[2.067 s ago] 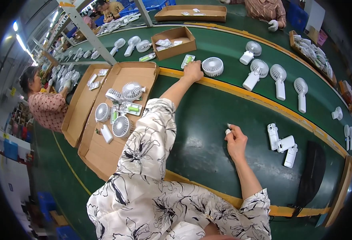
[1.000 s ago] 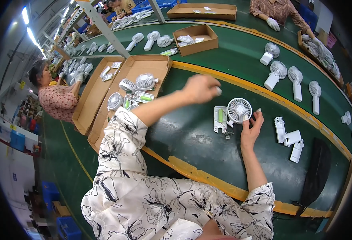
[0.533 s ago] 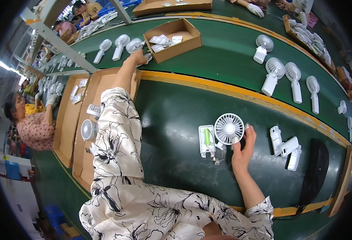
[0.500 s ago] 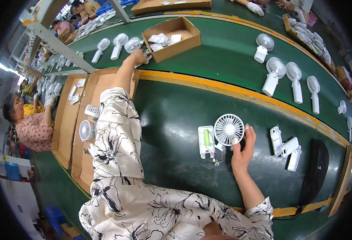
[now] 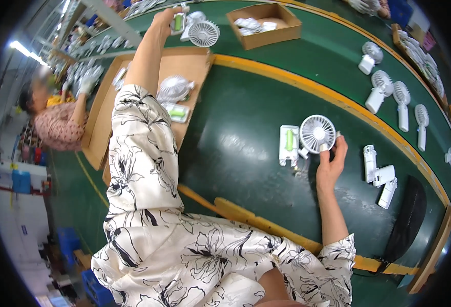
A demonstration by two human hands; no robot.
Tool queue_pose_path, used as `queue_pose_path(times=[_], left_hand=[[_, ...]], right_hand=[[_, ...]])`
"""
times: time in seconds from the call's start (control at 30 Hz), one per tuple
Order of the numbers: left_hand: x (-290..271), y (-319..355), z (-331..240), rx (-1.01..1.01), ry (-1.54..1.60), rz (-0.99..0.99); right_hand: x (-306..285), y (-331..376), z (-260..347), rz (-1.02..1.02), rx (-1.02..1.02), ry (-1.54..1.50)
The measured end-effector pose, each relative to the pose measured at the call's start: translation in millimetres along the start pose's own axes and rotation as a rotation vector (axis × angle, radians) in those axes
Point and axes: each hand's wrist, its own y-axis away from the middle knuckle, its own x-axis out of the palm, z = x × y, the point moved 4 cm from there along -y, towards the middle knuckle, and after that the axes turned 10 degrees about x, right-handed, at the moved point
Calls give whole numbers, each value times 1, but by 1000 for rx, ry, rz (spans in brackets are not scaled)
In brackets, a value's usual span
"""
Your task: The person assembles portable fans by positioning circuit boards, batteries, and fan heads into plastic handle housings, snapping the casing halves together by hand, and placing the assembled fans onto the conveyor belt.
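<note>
the right hand (image 5: 331, 165) grips a white round-grilled fan (image 5: 317, 134) on the green surface (image 5: 246, 153), an open handle half with one green cell (image 5: 289, 145) just left. the left hand (image 5: 165, 20) holds another handle piece (image 5: 178, 22) far ahead.

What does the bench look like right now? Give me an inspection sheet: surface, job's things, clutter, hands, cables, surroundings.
Surface: dark green bench with a yellow strip; the green belt beyond carries finished white fans.
Job's things: white fan head with an open handle half showing a green cell; a second fan part with green cell far left.
Clutter: three white handle shells, black mat, cardboard tray with fan parts, brown box of parts.
Hands: right hand grips the fan head; left hand holds the far part.
Cables: nothing seen.
Surroundings: another worker seated at left; blue crates on the floor.
</note>
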Motion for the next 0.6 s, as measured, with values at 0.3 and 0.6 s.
queue_pose_path(times=[0.3,0.6], left_hand=[[-64,119,-15,325,-842,69],[30,231,-35,650,-1114,440]], right_hand=[[-6,-2,-11,-29,30,-11],[-1,-6,-15,-108,37,-142]])
